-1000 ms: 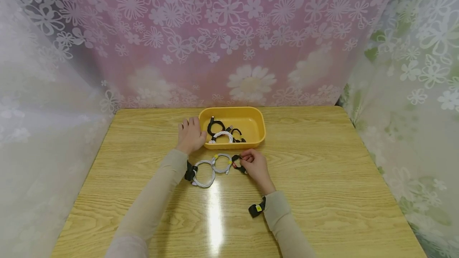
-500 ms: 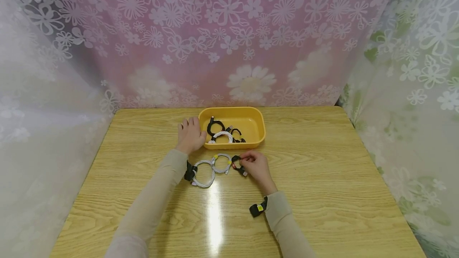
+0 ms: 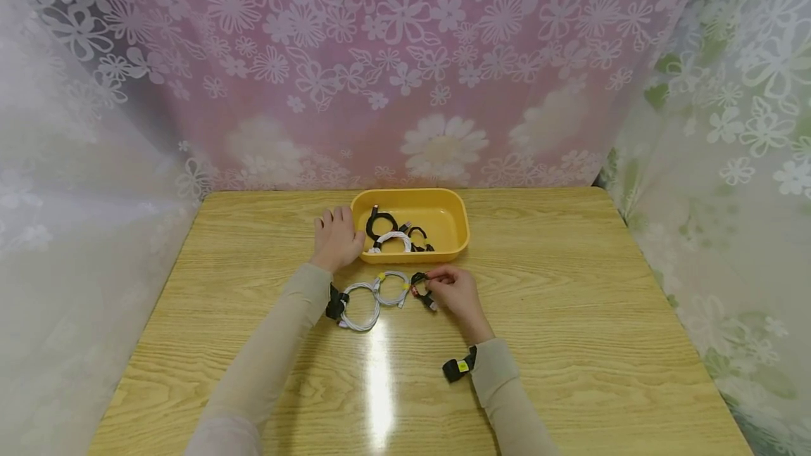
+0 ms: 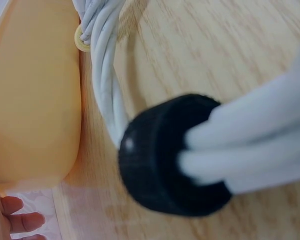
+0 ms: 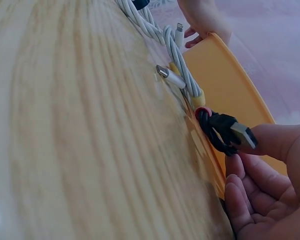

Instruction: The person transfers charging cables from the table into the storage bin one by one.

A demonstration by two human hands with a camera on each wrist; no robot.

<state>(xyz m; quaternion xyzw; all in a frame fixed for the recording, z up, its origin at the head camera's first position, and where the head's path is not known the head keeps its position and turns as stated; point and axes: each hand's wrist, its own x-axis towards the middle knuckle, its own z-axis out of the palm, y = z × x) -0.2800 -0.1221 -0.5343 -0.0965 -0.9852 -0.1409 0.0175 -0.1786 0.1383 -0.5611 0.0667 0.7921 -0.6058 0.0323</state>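
In the head view my right hand [image 3: 456, 292] pinches a small coiled black USB cable [image 3: 416, 286] with a red tie, on the table in front of the yellow bin [image 3: 465, 231]. The right wrist view shows its metal USB plug [image 5: 245, 134] beside my thumb. My left hand [image 3: 336, 239] grips the bin's left end, thumb at the rim. Two coiled white cables lie left of the black one: a smaller coil [image 3: 391, 289] with yellow ties and a larger coil [image 3: 361, 307] near my left wrist, with a black tie [image 4: 175, 155] in the left wrist view.
Inside the bin are a black coiled cable [image 3: 369, 229], a white coiled cable [image 3: 394, 236] and a small dark coiled cable [image 3: 417, 232]. The wooden table [image 3: 570, 315] extends around, with flowered curtains [image 3: 443, 76] behind and at both sides.
My right hand has drawn slightly to the right, and the black cable's coil has turned a little, showing more of its loop and plug. My left hand and the bin have stayed put.
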